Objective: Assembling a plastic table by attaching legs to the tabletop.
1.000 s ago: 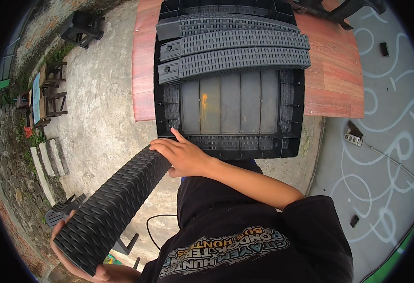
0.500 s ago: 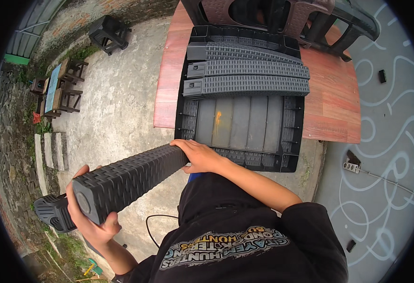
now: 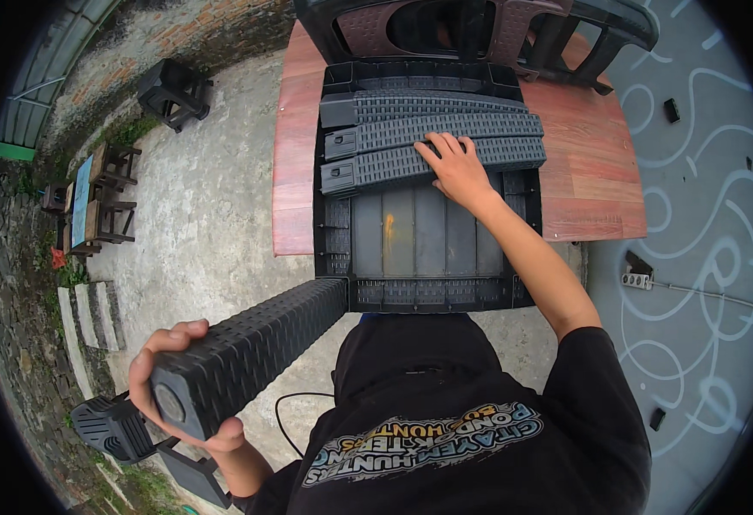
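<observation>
My left hand (image 3: 183,378) is wrapped round the near end of a dark woven-pattern plastic table leg (image 3: 265,339), whose round end cap faces me. That leg slants up to the right, and its far end reaches the near left corner of an upturned black plastic tabletop (image 3: 428,290). Three more such legs lie side by side across the far half of the tabletop. My right hand (image 3: 462,176) is on the nearest table leg (image 3: 385,170), fingers over its far side and thumb at its near side. Behind it are a middle leg (image 3: 385,135) and a far leg (image 3: 394,107).
A red wood-patterned table (image 3: 591,189) bears the tabletop. Brown and black plastic chairs (image 3: 531,34) stand against its far side. A black stool (image 3: 173,93) is at the far left, a wooden bench set (image 3: 102,202) at the left. A power strip (image 3: 637,281) hangs on the right wall.
My right hand has let go of the slanting leg's far end and moved up and right onto the nearest lying leg. My left hand, still holding its leg, is slightly lower.
</observation>
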### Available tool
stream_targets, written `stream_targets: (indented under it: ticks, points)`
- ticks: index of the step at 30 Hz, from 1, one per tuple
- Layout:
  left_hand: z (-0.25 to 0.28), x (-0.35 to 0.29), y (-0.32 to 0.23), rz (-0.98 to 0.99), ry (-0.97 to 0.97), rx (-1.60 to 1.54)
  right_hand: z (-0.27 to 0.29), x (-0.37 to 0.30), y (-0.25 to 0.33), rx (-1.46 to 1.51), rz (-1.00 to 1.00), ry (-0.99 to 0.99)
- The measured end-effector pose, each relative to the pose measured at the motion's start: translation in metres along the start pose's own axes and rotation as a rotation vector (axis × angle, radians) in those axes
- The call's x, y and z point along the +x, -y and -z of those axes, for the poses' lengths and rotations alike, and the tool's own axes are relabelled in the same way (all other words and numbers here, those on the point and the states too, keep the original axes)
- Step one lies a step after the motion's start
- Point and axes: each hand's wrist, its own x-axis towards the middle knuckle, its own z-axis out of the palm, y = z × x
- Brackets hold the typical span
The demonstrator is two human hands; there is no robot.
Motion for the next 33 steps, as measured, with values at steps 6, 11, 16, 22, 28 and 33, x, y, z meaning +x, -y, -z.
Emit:
stream_targets:
  ticks: [6,11,16,22,28,33]
  points:
    - [-0.009,-0.002,0.015,-0.151,-0.01,-0.06,0.015,0.006,-0.002,0.024,0.054,0.092]
    - [-0.01,-0.008,0.004,-0.048,0.001,0.029,0.05,-0.006,-0.011,0.126,0.032,0.125]
    - [-0.048,-0.009,-0.04,-0.231,-0.308,0.822,0.131,-0.055,-0.043,0.316,0.06,0.035]
    - [-0.192,-0.088,-0.074,-0.488,0.248,0.614,0.233,-0.163,-0.077,0.4,-0.058,0.185]
    - [-0.347,-0.127,-0.058,-0.568,0.463,0.634,0.288,-0.239,-0.091,0.508,-0.135,0.503]
    - [-0.38,-0.144,-0.065,-0.34,0.74,0.132,0.337,-0.258,-0.132,0.776,-0.244,1.066]
